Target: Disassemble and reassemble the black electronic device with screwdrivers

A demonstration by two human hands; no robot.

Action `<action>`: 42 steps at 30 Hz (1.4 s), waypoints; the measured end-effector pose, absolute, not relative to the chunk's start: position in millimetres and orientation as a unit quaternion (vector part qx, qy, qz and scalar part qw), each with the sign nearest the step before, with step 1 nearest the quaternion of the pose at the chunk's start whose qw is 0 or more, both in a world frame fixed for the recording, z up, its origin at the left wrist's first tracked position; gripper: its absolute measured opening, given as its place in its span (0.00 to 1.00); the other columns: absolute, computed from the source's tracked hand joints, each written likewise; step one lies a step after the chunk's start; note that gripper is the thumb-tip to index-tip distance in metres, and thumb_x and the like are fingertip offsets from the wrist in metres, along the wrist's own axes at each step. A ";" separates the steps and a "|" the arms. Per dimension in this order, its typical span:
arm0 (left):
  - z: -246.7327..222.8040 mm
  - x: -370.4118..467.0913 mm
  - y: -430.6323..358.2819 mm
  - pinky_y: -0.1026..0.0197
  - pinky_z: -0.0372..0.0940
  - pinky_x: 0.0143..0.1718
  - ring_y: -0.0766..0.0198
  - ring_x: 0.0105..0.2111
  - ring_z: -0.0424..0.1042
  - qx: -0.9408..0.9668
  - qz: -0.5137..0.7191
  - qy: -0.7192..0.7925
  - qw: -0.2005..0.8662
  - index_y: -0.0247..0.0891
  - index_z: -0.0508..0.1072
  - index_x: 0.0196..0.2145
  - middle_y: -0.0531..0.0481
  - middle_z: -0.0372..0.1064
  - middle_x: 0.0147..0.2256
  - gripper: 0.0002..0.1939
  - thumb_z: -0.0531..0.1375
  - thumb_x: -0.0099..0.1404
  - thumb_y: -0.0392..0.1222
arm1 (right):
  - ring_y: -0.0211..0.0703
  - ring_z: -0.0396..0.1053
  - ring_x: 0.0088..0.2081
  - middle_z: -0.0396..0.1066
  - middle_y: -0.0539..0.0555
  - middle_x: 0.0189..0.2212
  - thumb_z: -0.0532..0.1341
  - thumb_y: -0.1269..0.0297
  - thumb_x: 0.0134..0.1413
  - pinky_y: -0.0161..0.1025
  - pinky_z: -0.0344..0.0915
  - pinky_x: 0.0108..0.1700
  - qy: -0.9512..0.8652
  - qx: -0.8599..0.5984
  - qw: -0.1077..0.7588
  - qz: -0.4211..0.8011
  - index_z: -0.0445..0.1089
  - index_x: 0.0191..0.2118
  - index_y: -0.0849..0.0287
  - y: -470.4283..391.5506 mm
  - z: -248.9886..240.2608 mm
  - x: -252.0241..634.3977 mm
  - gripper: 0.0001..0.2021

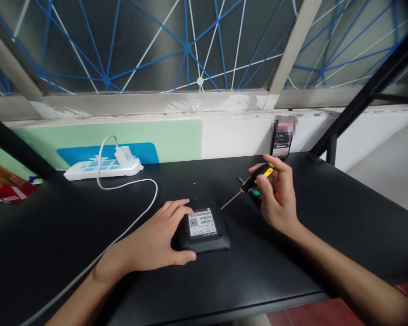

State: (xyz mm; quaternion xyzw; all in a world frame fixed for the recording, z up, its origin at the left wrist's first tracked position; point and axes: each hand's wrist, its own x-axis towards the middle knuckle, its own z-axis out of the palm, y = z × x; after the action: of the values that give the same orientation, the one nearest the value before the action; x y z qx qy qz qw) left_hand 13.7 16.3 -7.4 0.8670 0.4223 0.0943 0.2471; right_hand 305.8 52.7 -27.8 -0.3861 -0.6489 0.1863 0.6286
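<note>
The left hand (159,237) clasps the left side of the black box (207,244), label up, on the counter (275,285). Right of it, the right hand (279,197) grips a yellow-and-black screwdriver (255,179), its tip at the far-right edge.

The person's left hand (156,240) steadies a black device (219,226) with a white label (203,222) on the dark counter (139,299), while the right hand (280,197) holds a black-and-yellow screwdriver (255,179), its tip at the device's edge; a phone (281,144) leans against the wall (234,136) behind
</note>
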 end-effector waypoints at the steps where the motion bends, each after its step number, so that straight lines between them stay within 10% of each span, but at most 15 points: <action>1: -7.9 13.5 16.1 0.36 0.56 0.64 0.39 0.67 0.52 0.865 0.093 0.428 0.245 0.44 0.63 0.59 0.41 0.51 0.68 0.35 0.68 0.58 0.53 | 0.41 0.69 0.36 0.68 0.55 0.45 0.56 0.60 0.68 0.42 0.76 0.36 -0.646 -0.385 0.632 0.187 0.57 0.61 0.47 53.9 -28.4 305.6 0.19; 28: -9.8 13.4 16.9 0.34 0.50 0.66 0.36 0.70 0.46 0.859 0.072 0.446 0.241 0.36 0.52 0.69 0.32 0.45 0.70 0.49 0.66 0.59 0.60 | 0.47 0.77 0.48 0.75 0.58 0.50 0.66 0.59 0.59 0.52 0.74 0.53 -0.709 -0.413 0.533 0.208 0.61 0.44 0.52 71.9 -57.1 290.5 0.13; 42: -5.8 13.4 17.3 0.38 0.51 0.67 0.38 0.69 0.47 0.858 0.065 0.451 0.238 0.34 0.53 0.68 0.34 0.47 0.70 0.51 0.66 0.58 0.64 | 0.42 0.77 0.44 0.76 0.53 0.47 0.70 0.64 0.54 0.45 0.76 0.50 -0.599 -0.387 0.631 0.305 0.64 0.43 0.50 69.7 -43.1 297.1 0.15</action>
State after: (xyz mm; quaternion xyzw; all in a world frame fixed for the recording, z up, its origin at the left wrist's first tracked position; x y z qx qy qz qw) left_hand 13.4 17.3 -5.8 0.8576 0.4514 0.0654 0.2377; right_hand 297.1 69.7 -43.1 -0.3872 -0.5995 0.3045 0.6309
